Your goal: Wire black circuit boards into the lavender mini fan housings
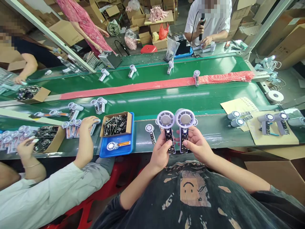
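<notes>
Two purple-white handheld fans with round heads and exposed black circuit boards stand side by side in front of me. My left hand (161, 151) is wrapped round the handle of the left fan (165, 120), thumb on its board. Around the handle of the right fan (185, 118), my right hand (196, 143) is closed, thumb also pressing the board. The two heads touch or nearly touch. Parts of further fan heads show behind them, and whether I hold those too is unclear. Just left of my hands, another fan (150, 128) lies on the grey-green bench (212, 132).
A blue tray (103, 152) with a box of circuit boards (130, 122) is at the left, beside a co-worker's hand (88, 122). Fans lie on yellowish sheets (256, 135) at the right. Beyond runs a green conveyor (152, 101) with a red strip (143, 86). People work opposite.
</notes>
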Demonstrator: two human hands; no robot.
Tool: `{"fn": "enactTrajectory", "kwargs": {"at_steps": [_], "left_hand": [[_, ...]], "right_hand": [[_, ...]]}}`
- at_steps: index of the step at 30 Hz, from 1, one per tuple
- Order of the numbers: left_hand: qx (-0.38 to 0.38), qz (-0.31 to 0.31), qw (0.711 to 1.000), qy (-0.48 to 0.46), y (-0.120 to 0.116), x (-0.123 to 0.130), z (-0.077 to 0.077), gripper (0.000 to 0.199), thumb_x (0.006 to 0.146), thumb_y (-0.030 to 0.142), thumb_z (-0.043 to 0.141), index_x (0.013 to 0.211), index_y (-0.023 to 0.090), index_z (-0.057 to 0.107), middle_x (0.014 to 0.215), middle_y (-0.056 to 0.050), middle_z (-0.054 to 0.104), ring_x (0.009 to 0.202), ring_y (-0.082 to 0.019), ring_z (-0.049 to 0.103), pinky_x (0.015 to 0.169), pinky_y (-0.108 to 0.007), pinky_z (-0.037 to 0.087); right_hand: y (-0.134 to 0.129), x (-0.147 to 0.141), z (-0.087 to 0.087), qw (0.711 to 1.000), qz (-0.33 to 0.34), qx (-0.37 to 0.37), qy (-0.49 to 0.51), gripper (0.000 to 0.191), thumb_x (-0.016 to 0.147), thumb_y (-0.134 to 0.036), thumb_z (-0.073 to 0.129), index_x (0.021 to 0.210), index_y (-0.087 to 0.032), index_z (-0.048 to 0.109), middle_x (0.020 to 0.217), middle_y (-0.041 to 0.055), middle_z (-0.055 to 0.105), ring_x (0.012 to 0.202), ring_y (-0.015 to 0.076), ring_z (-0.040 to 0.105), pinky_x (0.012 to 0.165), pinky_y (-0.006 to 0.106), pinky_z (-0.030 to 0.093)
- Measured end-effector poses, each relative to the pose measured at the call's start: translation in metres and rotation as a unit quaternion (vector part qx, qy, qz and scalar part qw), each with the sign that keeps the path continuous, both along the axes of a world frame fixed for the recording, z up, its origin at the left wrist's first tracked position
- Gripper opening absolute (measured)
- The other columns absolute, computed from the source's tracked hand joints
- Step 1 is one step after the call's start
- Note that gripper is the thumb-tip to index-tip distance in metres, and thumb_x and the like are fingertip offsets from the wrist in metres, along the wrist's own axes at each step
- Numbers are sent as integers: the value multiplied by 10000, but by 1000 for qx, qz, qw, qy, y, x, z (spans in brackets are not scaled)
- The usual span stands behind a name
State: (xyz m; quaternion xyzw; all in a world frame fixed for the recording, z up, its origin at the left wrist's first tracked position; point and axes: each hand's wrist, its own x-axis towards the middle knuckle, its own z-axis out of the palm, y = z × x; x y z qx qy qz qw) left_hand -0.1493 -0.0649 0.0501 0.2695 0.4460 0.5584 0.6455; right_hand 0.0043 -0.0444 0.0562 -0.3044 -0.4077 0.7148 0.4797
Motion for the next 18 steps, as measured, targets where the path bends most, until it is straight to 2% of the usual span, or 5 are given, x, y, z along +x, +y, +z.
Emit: {"fn": "enactTrajectory", "kwargs": {"at_steps": [9, 13, 18], "left_hand": [[8, -28, 1000, -12, 0, 7, 7, 506, 726, 396, 771, 1193, 242, 653, 1237, -74, 682, 1251, -310, 567, 1058, -452, 459], [3, -13, 1000, -5, -1, 8, 6, 468, 729, 355, 763, 1171, 242, 659, 1285, -63, 659, 1311, -298, 517, 1100, -440, 423], [3, -32, 999, -3, -1, 9, 8, 445, 734, 347, 723, 1156, 217, 664, 1161, -71, 710, 1155, -302, 625, 1010, -454, 489]], "right_hand": [[0, 3, 2, 1000, -18, -19, 6, 543, 781, -431, 786, 1188, -294, 454, 1156, 66, 678, 1060, 242, 676, 886, 433, 574], [-1, 6, 0, 999, -12, -28, 16, 504, 799, -405, 775, 1171, -297, 454, 1138, 57, 678, 1081, 240, 668, 879, 429, 576], [-2, 7, -1, 999, -3, -9, 32, 515, 788, -380, 792, 1159, -295, 446, 1159, 56, 666, 1091, 228, 659, 921, 443, 557]]}}
